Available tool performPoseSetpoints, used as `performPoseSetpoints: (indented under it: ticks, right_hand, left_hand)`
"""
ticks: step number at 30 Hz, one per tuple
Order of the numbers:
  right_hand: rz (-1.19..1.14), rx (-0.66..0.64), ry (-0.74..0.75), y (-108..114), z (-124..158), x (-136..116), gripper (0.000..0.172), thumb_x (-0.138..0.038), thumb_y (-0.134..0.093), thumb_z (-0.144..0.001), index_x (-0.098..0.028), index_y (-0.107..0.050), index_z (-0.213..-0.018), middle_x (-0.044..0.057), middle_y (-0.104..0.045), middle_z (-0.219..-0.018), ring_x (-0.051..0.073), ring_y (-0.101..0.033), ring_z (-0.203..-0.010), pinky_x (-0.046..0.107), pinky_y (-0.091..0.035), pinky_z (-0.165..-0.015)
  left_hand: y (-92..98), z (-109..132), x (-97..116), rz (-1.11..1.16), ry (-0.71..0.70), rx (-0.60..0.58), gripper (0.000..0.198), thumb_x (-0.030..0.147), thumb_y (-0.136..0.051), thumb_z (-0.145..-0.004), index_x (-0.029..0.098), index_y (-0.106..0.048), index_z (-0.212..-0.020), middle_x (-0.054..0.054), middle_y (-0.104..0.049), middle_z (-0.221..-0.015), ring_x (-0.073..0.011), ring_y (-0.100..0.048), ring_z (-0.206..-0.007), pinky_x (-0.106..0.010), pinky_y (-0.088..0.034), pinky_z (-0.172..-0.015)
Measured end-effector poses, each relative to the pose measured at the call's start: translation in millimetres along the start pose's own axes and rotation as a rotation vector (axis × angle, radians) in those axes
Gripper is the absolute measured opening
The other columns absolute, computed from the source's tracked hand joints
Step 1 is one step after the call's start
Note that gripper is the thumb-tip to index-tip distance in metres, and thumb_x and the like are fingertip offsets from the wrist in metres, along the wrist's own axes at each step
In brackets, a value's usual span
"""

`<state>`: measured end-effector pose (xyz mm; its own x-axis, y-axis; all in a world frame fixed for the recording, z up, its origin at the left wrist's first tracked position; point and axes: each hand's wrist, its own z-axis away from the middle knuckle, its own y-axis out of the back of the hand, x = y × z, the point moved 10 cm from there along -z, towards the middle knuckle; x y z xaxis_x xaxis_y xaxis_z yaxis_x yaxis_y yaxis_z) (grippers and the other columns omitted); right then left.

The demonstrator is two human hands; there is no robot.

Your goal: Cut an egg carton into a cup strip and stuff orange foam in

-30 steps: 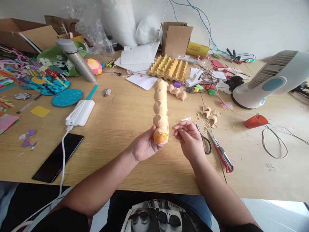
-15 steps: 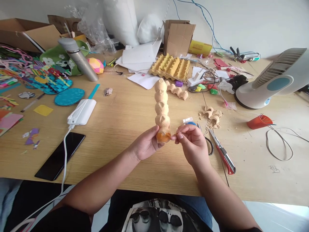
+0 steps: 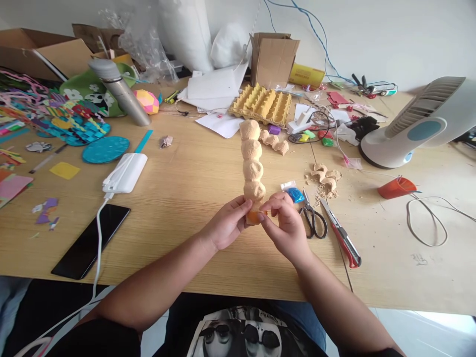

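Now the left hand [image 3: 227, 225] grips the near end of the carton strip [image 3: 253, 163], thumb on one side, fingers curled around beneath, and the strip points away from the person over the middle of the desk [image 3: 178, 198]. Across comes the right hand [image 3: 285, 225], its thumb and forefinger close together right on the orange patch [image 3: 254, 217] at that near end; whether they pinch anything there, one cannot tell. Just beyond the right hand sits a blue lump [image 3: 295, 195], with the scissors [image 3: 312, 220] beside it, handles towards the person, and the red cutter [image 3: 344, 240] lying slantwise further right. Pale scraps [image 3: 325, 177] lie near the blade end! Up behind the strip, a shorter piece [image 3: 275, 143] rests in front of the yellow tray [image 3: 261, 105].
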<state>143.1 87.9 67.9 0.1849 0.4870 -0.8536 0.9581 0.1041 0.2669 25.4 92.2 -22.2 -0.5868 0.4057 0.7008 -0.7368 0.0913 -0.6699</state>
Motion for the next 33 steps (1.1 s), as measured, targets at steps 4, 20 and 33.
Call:
performPoseSetpoints:
  ticks: [4,20,33]
  right_hand:
    - [-0.054,0.011,-0.070,0,1,12,0.009,-0.022,-0.074,-0.092,-0.027,-0.068,-0.095,0.001,-0.059,-0.089,0.019,-0.052,-0.081,0.036,-0.046,-0.076]
    - [-0.322,0.117,-0.379,4,9,51,0.027,-0.054,-0.067,-0.099,-0.027,-0.068,-0.099,0.002,-0.063,-0.091,0.020,-0.057,-0.084,0.034,-0.050,-0.080]
    - [-0.862,-0.082,-0.661,-41,19,61,0.054,-0.045,-0.091,-0.080,-0.029,-0.061,-0.121,0.004,-0.080,-0.108,0.023,-0.075,-0.097,0.038,-0.060,-0.088]
  left_hand:
    - [-1.0,1,-2,0.004,0.007,-0.020,0.037,0.045,-0.090,-0.082,0.017,-0.080,-0.104,-0.005,-0.074,-0.100,-0.0149,-0.067,-0.091,-0.025,-0.054,-0.082]
    - [3.0,-1,-8,0.229,0.120,-0.033,0.035,0.039,-0.090,-0.084,0.016,-0.078,-0.109,-0.005,-0.075,-0.101,-0.0119,-0.069,-0.088,-0.018,-0.056,-0.072]
    - [6.0,0,8,0.044,-0.015,0.012,0.035,0.043,-0.085,-0.088,0.016,-0.078,-0.110,-0.007,-0.074,-0.104,-0.0154,-0.067,-0.090,-0.025,-0.055,-0.076]
